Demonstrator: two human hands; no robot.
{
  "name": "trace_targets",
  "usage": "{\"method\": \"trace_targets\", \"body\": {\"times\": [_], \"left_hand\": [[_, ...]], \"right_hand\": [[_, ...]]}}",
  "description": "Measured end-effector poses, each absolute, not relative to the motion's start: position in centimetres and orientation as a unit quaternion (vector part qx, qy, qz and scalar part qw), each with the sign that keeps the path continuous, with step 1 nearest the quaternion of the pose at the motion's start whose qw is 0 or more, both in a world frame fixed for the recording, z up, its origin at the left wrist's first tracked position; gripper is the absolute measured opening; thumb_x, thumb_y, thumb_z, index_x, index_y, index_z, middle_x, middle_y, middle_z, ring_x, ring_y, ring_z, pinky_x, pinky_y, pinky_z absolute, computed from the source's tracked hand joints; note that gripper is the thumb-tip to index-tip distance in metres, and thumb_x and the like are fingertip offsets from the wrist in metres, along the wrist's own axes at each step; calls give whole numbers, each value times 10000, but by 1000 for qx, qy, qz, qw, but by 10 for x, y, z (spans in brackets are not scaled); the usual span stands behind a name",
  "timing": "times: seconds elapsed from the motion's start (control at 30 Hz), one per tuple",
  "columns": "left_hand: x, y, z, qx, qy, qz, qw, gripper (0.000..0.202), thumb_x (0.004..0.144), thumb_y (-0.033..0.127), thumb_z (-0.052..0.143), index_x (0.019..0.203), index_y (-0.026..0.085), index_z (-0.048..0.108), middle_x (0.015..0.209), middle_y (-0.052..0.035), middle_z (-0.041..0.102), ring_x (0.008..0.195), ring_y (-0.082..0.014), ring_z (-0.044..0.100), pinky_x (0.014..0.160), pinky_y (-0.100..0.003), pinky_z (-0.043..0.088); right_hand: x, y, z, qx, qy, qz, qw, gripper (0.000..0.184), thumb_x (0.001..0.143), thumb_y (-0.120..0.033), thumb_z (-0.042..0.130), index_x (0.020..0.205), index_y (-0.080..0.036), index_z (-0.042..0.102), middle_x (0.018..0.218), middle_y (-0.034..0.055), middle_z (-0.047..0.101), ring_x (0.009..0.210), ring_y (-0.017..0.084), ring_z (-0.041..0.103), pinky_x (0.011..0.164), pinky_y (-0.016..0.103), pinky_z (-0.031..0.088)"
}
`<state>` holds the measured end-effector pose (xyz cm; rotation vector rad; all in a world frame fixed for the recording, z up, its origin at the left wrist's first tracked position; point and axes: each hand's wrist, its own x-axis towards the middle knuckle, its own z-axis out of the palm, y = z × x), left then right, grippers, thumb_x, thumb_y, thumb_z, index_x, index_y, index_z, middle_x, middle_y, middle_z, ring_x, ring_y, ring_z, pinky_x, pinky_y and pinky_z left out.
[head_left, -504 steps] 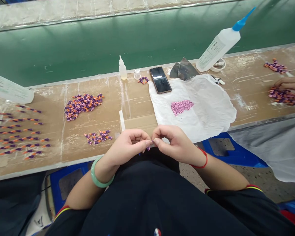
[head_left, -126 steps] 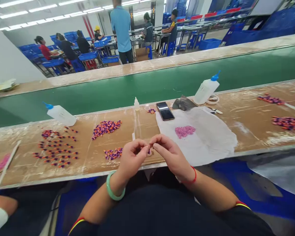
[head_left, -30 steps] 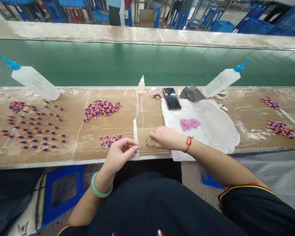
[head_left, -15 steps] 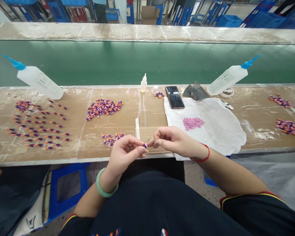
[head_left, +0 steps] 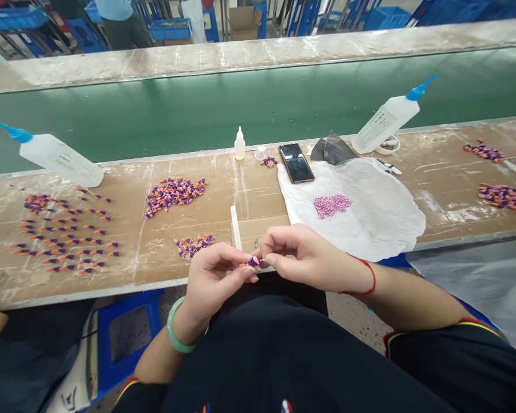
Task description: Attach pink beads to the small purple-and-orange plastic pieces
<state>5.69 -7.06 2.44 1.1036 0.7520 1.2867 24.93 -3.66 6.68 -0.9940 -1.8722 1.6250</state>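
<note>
Between the thumb and fingers of my left hand [head_left: 215, 278] is a small purple-and-orange piece [head_left: 253, 261] with a pink end facing right. My right hand [head_left: 305, 258] pinches a tiny pink bit [head_left: 262, 261] against that end; its exact shape is too small to make out. Both hands meet just over the table's front edge. Behind my left hand lies a small heap of purple, orange and pink pieces [head_left: 193, 245]. Beyond my right hand, many tiny pink bits [head_left: 332, 206] are spread on a white cloth [head_left: 370, 201].
A larger pile [head_left: 174, 194] and rows of pieces [head_left: 69, 241] lie left. Glue-type bottles with blue nozzles [head_left: 60, 159] [head_left: 387, 123] lean at both sides. A small dropper bottle [head_left: 239, 144], phone [head_left: 297, 163] and white strip [head_left: 235, 226] lie mid-table. More piles [head_left: 505, 198] are right.
My right hand has closed in on the piece in my left hand, and the tiny pink bit now touches its end. The view has tilted slightly.
</note>
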Motion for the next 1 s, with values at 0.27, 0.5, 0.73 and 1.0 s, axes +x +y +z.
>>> {"method": "trace_targets", "body": {"times": [0.27,0.5,0.73,1.0], "left_hand": [[56,-72,24,483,315,550,605,135,790,107,806,849,228,794,744,9,792,588,-113,751,593,-144,622],[58,-72,24,491,315,548,600,109,788,123,811,843,217,799,726,-3,785,577,-116,744,591,-153,620],[60,-71,26,492,306,552,600,132,801,125,800,860,243,808,728,10,785,587,-109,745,598,-150,621],[63,-71,22,487,311,570,585,123,787,148,818,847,254,813,713,8,786,567,-117,740,577,-162,623]], "right_hand": [[249,-38,68,-346,-711,559,249,73,814,-202,536,746,-174,537,663,-20,579,593,78,493,539,191,403],[249,-40,68,-342,-735,521,269,68,797,-172,520,738,-170,554,664,-4,621,595,88,550,557,201,444],[249,-40,72,-326,-755,490,291,89,788,-127,519,719,-167,557,653,-8,645,567,66,552,539,167,442],[248,-42,71,-329,-765,462,304,109,809,-134,520,710,-170,545,641,-15,629,561,69,560,540,173,448]]}}
